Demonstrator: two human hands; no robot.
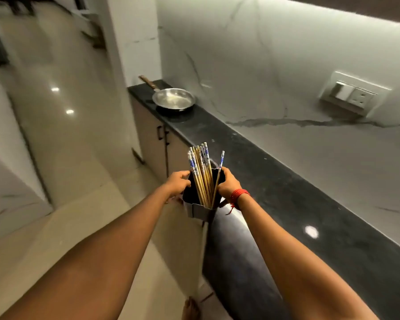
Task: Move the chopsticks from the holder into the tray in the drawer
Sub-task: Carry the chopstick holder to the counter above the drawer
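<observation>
Both hands, left hand (177, 181) and right hand (226, 183), grip the dark square metal holder (195, 199) off the black stone surface (286, 181), fingers pressed to its sides; tilting it could spill the loose blue-patterned bamboo chopsticks (202, 172) standing between the fingers.

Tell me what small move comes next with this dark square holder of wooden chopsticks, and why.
Probably set the dark square holder down on the black stone counter. Both the left hand and the right hand grip its sides, the blue-patterned wooden chopsticks are all inside, and no drawer shows, so a free hand seems needed first.
</observation>
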